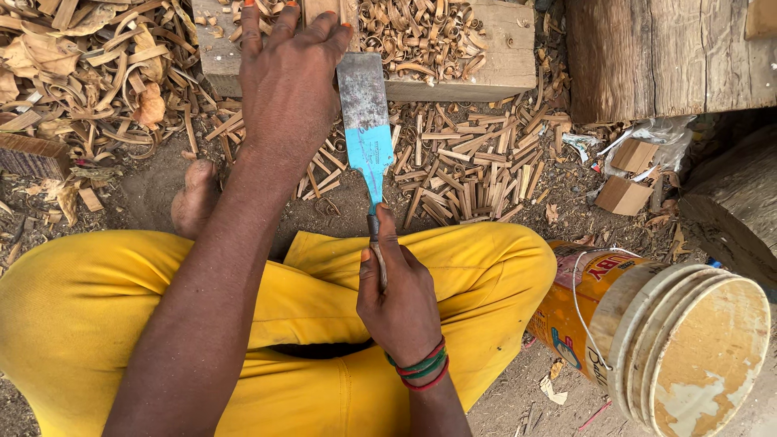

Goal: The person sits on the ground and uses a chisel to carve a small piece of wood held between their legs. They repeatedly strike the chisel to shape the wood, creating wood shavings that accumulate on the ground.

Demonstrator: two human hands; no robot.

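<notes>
Broad flat chisel (366, 121) — handle gripped in the right hand (398, 301), blade angled down onto the near edge of the wooden block (486, 69), where the left hand (287, 81) presses flat, fingers together, steadying it — shavings (97, 73) on the ground (154, 190).

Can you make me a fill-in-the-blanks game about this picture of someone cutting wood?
1. The right hand holds the handle of a wide ____.
2. The middle of its blade is painted ____.
3. The left hand presses down on a wooden ____ covered in shavings.
4. The person's trousers are ____.

Missing words: chisel; blue; block; yellow
</notes>
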